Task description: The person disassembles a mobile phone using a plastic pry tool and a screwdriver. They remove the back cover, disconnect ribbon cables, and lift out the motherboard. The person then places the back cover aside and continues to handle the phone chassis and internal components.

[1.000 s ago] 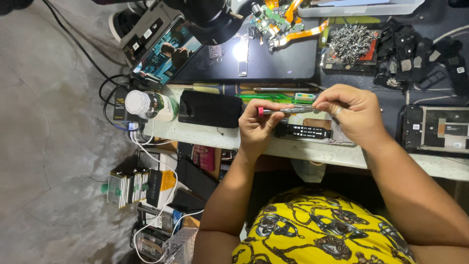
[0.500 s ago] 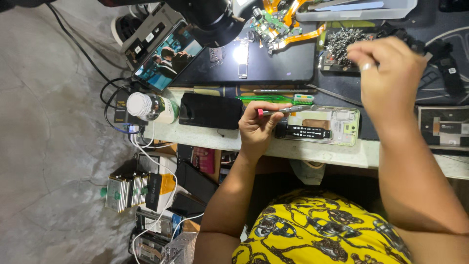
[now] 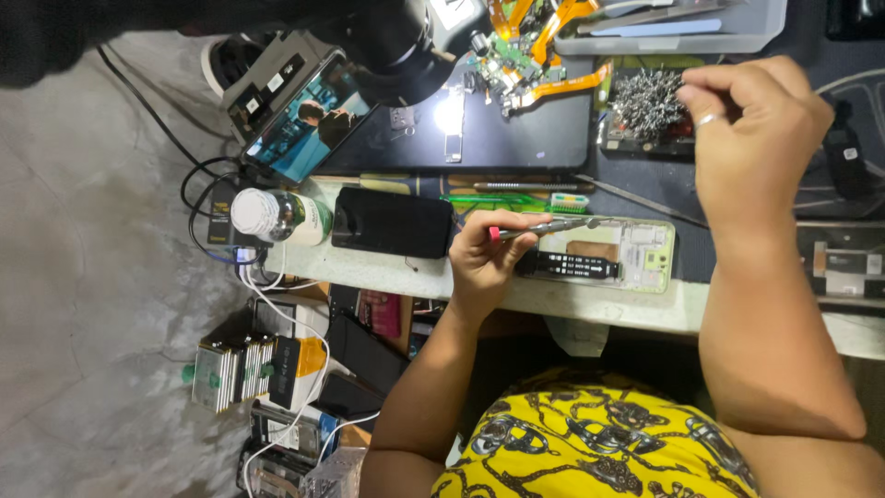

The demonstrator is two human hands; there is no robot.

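Left hand (image 3: 484, 263) is gripping a screwdriver (image 3: 544, 227), its long axis running along the table edge over the opened phone (image 3: 608, 258); right hand (image 3: 751, 138) fingers are pinching closed beside the screw pile (image 3: 645, 97).

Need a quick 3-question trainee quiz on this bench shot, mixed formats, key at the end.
1. True or false: the left hand holds a screwdriver over the opened phone.
2. The right hand is pinching above: A) the pile of screws B) the white-capped bottle C) the intact black phone
3. Fill in: the black phone lies between the bottle and the ____ hand.

Key: 1 true; 2 A; 3 left
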